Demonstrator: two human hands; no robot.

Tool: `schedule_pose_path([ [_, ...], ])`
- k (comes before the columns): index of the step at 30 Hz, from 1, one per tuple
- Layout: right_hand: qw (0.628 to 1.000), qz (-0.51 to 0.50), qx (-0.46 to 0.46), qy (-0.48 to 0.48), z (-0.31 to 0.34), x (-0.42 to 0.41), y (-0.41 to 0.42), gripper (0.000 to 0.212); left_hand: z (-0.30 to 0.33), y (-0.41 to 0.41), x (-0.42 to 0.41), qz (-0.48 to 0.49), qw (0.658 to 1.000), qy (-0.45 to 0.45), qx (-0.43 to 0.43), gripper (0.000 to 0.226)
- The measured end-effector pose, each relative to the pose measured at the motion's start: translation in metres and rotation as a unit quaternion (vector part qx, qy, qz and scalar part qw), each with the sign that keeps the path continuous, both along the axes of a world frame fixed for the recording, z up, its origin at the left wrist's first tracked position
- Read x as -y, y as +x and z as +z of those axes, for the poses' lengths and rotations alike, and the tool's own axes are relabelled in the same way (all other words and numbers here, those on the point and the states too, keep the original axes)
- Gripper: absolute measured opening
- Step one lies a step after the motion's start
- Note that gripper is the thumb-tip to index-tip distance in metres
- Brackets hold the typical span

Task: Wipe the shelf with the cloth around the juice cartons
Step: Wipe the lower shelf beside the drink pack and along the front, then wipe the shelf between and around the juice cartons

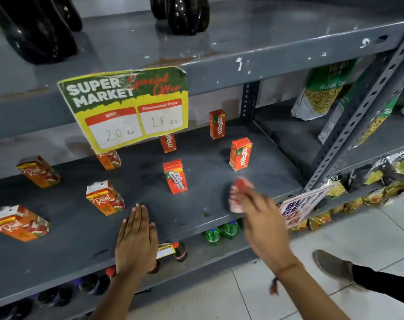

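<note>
So the right hand (pixel 249 204) is clenched around a bunched-up red and white cloth (pixel 239 190), lower right of centre in the frame, pressed down near the front right part of the grey shelf (pixel 208 158). It's all motion blur there, so I can't make out exactly how the fingers wrap it, but balling it up like that makes sense: a small wad fits between cartons where a spread-out rag would knock them.

The left hand (pixel 136 239) is flat and released, palm down on the shelf's front edge at bottom centre, holding nothing. Looks to me like it's just bracing the person while they lean in.

The juice cartons are scattered with wide gaps, which is probably why nobody bothered to take them off. Three orange Maaza cartons (pixel 240 154) stand toward the back and right, another orange carton (pixel 175 176) sits mid-shelf just up and left of the cloth, and the Real cartons (pixel 104 197) are off to the left, a couple of them tilted or lying over. One more is half hidden behind the yellow and green price sign (pixel 127 107) hanging off the shelf above.

My guess is the wiping is mid-way: the cloth is in the open patch at the right, and the lanes between the left cartons look like the fiddly bit. The upright carton nearest the cloth is the one I'd worry about tipping.
</note>
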State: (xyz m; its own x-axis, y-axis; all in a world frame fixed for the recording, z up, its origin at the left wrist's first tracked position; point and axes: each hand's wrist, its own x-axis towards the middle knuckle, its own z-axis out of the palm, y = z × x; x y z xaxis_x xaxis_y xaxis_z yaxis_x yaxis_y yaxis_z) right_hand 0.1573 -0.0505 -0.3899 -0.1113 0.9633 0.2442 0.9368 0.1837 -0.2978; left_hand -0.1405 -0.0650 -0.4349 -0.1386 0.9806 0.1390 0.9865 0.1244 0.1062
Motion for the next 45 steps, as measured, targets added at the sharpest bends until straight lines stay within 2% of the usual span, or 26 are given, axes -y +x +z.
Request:
schedule_pose_path([
  [2, 0.992, 0.091, 0.079, -0.029, -0.002, -0.015, -0.033, 0.061, -0.001, -0.001, -0.001, -0.005, 1.000, 0.002, 0.002, 0.065],
  [5, 0.978, 0.128, 0.142, -0.081, -0.011, -0.030, -0.051, 0.055, 0.000, -0.001, 0.000, -0.004, 1.000, 0.004, 0.009, 0.065],
  [12, 0.975, -0.038, 0.140, -0.168, 0.017, -0.058, 0.005, 0.068, 0.003, -0.001, 0.001, -0.002, 1.000, -0.015, 0.015, 0.066],
  [17, 0.951, -0.164, 0.173, -0.196, 0.051, -0.043, 0.065, 0.043, 0.008, 0.010, 0.005, 0.004, 0.999, -0.027, 0.026, 0.068],
  [20, 0.947, -0.167, 0.226, -0.154, 0.063, -0.032, 0.076, 0.039, 0.011, 0.030, 0.010, -0.023, 0.998, -0.021, 0.045, 0.067],
  [22, 0.962, -0.131, 0.198, -0.137, 0.064, -0.032, 0.074, 0.050, 0.013, 0.051, 0.012, -0.059, 0.995, -0.009, 0.075, 0.069],
  [25, 0.984, -0.088, 0.084, -0.133, 0.060, -0.048, 0.073, 0.063, 0.019, 0.086, 0.006, -0.118, 0.987, -0.015, 0.105, 0.060],
  [28, 0.991, -0.090, -0.024, -0.100, 0.047, -0.075, 0.079, 0.064, 0.017, 0.119, -0.016, -0.163, 0.980, -0.006, 0.111, 0.051],
  [31, 0.990, -0.086, -0.091, -0.070, 0.037, -0.107, 0.088, 0.065, 0.013, 0.148, -0.049, -0.171, 0.981, 0.005, 0.096, 0.052],
  [35, 0.988, -0.060, -0.116, -0.081, 0.035, -0.164, 0.093, 0.075, 0.006, 0.175, -0.091, -0.150, 0.986, 0.013, 0.072, 0.055],
  [45, 0.984, 0.022, -0.164, -0.072, 0.019, -0.280, 0.066, 0.074, -0.006, 0.184, -0.113, -0.139, 0.987, 0.049, 0.056, 0.057],
])
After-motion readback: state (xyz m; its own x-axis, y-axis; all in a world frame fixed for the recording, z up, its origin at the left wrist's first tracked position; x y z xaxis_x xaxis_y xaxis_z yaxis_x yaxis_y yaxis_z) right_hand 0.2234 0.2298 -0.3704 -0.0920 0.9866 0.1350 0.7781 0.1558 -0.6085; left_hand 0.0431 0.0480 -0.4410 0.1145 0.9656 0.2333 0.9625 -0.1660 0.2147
